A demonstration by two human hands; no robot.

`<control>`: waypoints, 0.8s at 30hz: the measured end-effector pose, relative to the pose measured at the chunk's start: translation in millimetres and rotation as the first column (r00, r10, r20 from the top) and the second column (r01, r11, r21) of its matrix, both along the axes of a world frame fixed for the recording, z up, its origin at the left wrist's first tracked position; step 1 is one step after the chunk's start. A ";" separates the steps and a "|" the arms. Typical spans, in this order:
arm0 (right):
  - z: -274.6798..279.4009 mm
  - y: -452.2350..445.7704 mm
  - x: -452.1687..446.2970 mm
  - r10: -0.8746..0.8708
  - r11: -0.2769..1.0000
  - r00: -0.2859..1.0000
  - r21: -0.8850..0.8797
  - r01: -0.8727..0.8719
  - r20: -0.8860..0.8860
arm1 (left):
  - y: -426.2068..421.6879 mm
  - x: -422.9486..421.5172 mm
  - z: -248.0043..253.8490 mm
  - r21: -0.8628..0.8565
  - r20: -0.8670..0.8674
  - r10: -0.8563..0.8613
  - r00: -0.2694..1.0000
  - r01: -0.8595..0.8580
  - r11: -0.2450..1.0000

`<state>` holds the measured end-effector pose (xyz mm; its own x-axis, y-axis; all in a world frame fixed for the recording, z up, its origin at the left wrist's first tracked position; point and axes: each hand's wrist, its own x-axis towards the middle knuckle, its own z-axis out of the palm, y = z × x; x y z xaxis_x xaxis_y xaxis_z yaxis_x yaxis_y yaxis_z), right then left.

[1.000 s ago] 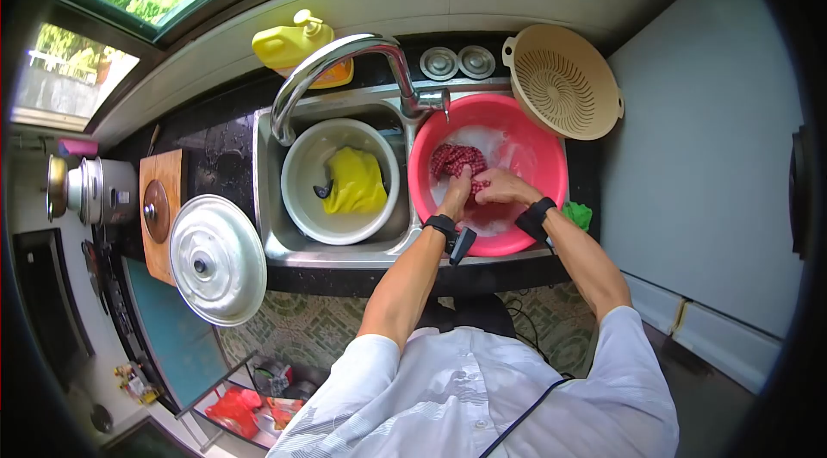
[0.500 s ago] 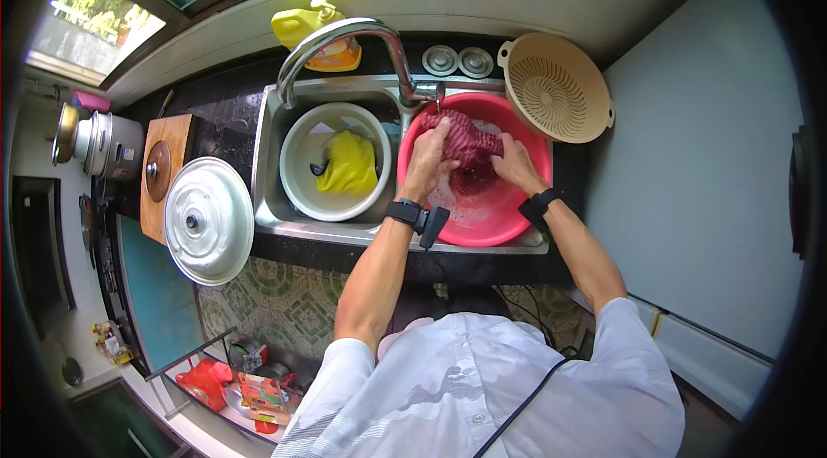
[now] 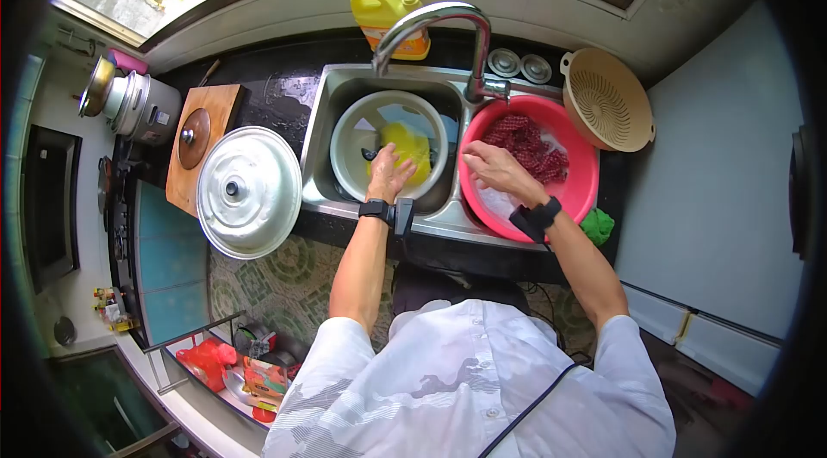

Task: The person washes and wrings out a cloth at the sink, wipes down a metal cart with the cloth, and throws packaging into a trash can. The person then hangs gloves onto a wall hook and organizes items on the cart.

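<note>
My left hand (image 3: 389, 174) is over the near part of a whitish basin (image 3: 343, 167) in the left sink bowl, its fingers spread and holding nothing. Below its fingertips a yellow cloth (image 3: 412, 150) lies in water, with a small dark part at its left side. Above the left side of a pink basin (image 3: 586, 174) is my right hand (image 3: 500, 168), empty, with fingers loosely bent and pointing left. A dark red patterned cloth (image 3: 536, 148) rests in that basin among whitish suds, just beyond the right hand. Both wrists wear black bands.
A chrome faucet (image 3: 484, 44) arches over the sink. Behind it stand a yellow pump bottle (image 3: 379, 10) and two round metal strainers (image 3: 519, 66). A beige colander (image 3: 607, 100) leans at right, with green material (image 3: 597, 225) below. A metal lid (image 3: 250, 191) overlaps a cutting board (image 3: 200, 109) at left.
Both hands have let go of the dark red cloth, now lying in the pink basin. My left hand has moved left over the whitish basin. The camera view has turned left.
</note>
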<state>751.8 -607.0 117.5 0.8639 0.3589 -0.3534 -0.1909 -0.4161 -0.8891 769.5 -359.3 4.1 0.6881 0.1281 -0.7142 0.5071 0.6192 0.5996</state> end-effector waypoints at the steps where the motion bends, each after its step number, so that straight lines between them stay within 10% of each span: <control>1: -15.0 21.6 10.0 0.022 1.000 1.000 0.013 -0.022 0.017 | 12.9 1.0 -6.3 0.002 0.012 -0.005 1.000 0.005 1.000; 3: -47.4 68.2 25.5 -0.033 0.999 0.999 0.038 0.035 -0.030 | 31.8 -1.9 -11.2 -0.035 -0.118 0.008 0.993 -0.013 0.999; 8: -183.9 140.1 69.9 0.432 0.795 0.865 -0.560 -0.232 0.256 | 59.8 -0.2 -38.6 -0.018 -0.185 -0.134 0.974 0.133 0.991; 11: -239.8 162.3 69.0 0.242 0.801 0.952 -0.593 -0.088 0.186 | 64.5 -0.6 -61.9 -0.080 -0.232 -0.294 0.927 0.283 0.956; 13: -297.6 183.5 77.1 0.435 0.725 0.791 -0.688 -0.025 0.430 | 64.2 -5.3 -87.1 -0.072 -0.280 -0.296 0.913 0.288 0.955; 15: -256.5 199.2 80.8 0.344 0.820 0.924 -0.427 -0.381 -0.164 | 64.7 -1.0 -112.8 -0.144 -0.317 -0.331 0.889 0.300 0.943; 17: -240.8 205.0 64.7 -0.003 0.961 0.811 0.222 0.163 -0.585 | 74.4 8.2 -149.0 -0.530 -0.261 -0.275 0.926 0.101 0.842; 18: -229.8 208.5 62.2 0.007 0.922 0.823 0.322 0.215 -0.568 | 74.3 12.1 -82.5 -0.376 -0.296 -0.236 0.926 0.114 0.920; 19: -214.0 212.9 60.6 0.017 0.869 0.835 0.422 0.260 -0.550 | 78.1 9.7 -128.8 -0.495 -0.107 -0.147 0.983 0.076 0.865; 20: -190.8 220.0 60.3 0.012 0.885 0.866 0.408 0.224 -0.501 | 84.0 -8.1 -142.8 0.115 0.216 -0.312 0.925 0.293 0.949; 22: -140.5 233.5 60.2 -0.010 0.902 0.914 0.391 0.184 -0.406 | 94.6 5.9 -144.1 0.186 0.364 -0.304 0.880 0.251 0.950; 23: -137.7 238.2 63.9 -0.036 0.895 0.920 0.397 0.203 -0.391 | 98.1 19.2 -140.9 -0.379 0.164 -0.081 0.983 0.138 0.915; 24: -137.4 242.1 65.7 0.016 0.924 0.990 0.379 0.038 -0.138 | 103.4 23.9 -132.2 -0.379 0.202 -0.080 0.976 0.153 0.913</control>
<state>817.5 -364.9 -19.9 0.8219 0.4804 -0.3061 -0.3233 -0.0490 -0.9450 793.4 -255.9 -128.1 0.8014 -0.2247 -0.5544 0.4975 0.7649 0.4092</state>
